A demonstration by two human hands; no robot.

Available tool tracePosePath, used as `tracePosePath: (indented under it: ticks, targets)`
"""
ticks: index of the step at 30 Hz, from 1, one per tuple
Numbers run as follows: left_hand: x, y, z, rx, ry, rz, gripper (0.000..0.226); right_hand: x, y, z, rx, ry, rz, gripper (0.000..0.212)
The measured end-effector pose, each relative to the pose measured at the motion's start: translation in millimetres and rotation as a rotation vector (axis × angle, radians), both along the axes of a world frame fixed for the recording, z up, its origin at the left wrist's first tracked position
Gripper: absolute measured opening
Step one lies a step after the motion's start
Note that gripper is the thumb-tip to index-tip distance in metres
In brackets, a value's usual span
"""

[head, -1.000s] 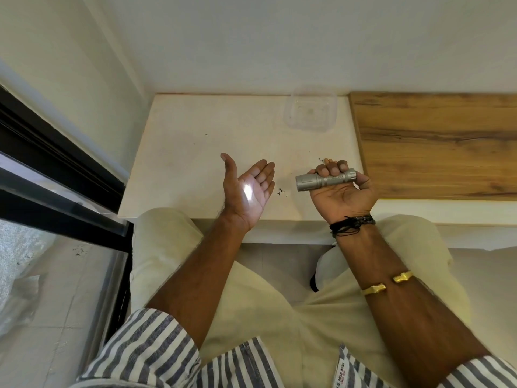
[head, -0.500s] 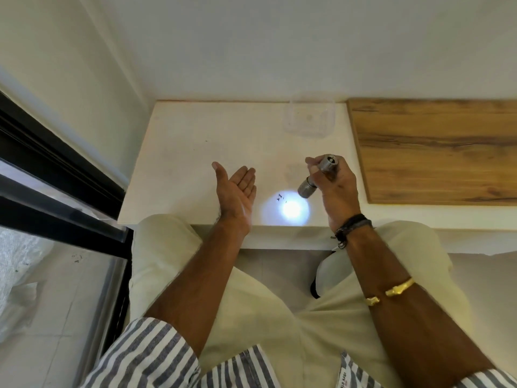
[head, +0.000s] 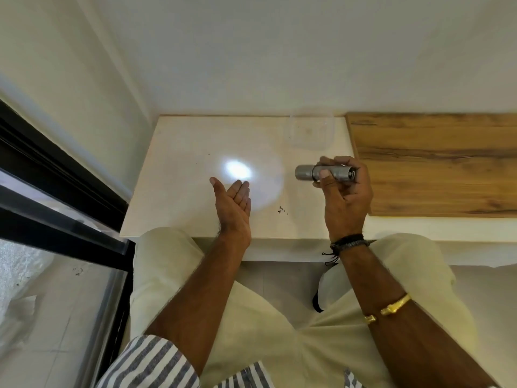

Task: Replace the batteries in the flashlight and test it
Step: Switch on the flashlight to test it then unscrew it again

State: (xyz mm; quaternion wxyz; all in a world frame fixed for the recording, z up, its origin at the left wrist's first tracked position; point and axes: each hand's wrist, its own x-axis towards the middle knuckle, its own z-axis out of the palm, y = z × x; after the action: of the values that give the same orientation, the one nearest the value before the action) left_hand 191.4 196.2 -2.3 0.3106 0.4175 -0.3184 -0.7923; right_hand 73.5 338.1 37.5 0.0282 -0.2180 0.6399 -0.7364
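Nearest you, striped sleeves are rolled above both forearms over pale trousers; your right forearm wears a gold bangle (head: pixel 391 308) and a black cord bracelet (head: pixel 348 242) at the wrist. Your left hand (head: pixel 233 208) is held over the white table (head: pixel 181 141) with fingers straight and together, thumb apart, holding nothing. Your right hand (head: pixel 344 203) curls round the flashlight (head: pixel 326 172), thumb across its barrel, above the table's right part. The flashlight is a short silver metal cylinder with a wider head at its left end; it lies level, pointing left. It is lit: a bright oval light spot (head: pixel 237 170) with a faint wider halo falls on the table just beyond your left fingertips. Half a second ago the flashlight tilted down towards you and the spot lay near the table's front edge between your hands; now it has moved farther and leftward. Small black specks (head: pixel 282 210) lie between your hands. Farther back sits a clear plastic container (head: pixel 310 131), beside a wooden board (head: pixel 433 163) on the right.
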Motion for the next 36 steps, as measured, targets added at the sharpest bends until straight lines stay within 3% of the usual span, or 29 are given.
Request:
tracePosePath:
  ticks: [6, 10, 15, 19, 23, 30, 36]
  targets:
    - [1.1, -1.3, 0.1, 0.019, 0.024, 0.003, 0.09, -0.3, 2.6, 1.2, 0.229, -0.03, -0.19, 0.033]
    - [-0.7, 0.7, 0.0, 0.0, 0.003, -0.003, 0.09, -3.0, 4.0, -0.2, 0.16, 0.058, -0.169, 0.024]
    - [-0.7, 0.2, -1.2, 0.019, 0.03, -0.016, 0.09, -9.7, 1.5, -4.9, 0.023, -0.02, -0.082, 0.031]
    - [-1.1, 2.1, -1.0, 0.029, 0.072, -0.048, 0.091, -8.6, 0.5, -4.7, -0.087, -0.229, -0.087, 0.035]
    - [-0.5, 1.4, 0.2, 0.053, 0.102, -0.104, 0.096, -11.9, 0.5, -7.5, -0.199, -0.43, -0.123, 0.026]
    - [-3.9, 10.3, 3.2, 0.114, 0.17, -0.225, 0.102, -23.0, 7.9, -10.5, -0.607, -0.895, 0.12, 0.006]
    - [-2.6, 12.1, 3.8, 0.149, 0.209, -0.269, 0.108, -26.4, 15.5, -7.2, -0.804, -1.056, 0.221, 0.033]
